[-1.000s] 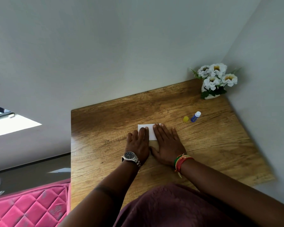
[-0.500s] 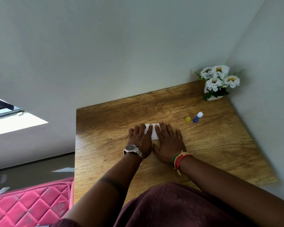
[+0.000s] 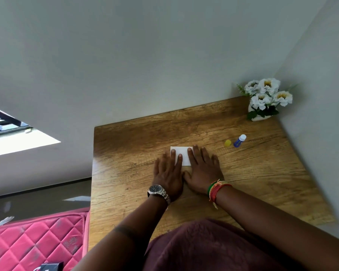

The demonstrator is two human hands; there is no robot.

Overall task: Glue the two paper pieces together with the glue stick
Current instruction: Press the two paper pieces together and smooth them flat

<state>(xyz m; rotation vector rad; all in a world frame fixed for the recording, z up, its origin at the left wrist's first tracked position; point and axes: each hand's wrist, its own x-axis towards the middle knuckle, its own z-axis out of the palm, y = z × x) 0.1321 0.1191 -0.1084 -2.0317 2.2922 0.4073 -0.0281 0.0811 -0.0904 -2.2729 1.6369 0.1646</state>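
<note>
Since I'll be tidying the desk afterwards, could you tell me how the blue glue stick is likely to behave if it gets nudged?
The glue stick looks small and slim, so it is probably light. It seems to lie tilted on the table, so its round body would likely roll. Its yellow cap sits apart beside it, so the exposed tip might smear.

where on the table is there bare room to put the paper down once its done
Bare wood lies left of the left hand up to the table edge, and right of the right hand below the glue stick. It is crowded near the cap and flowers.
</note>
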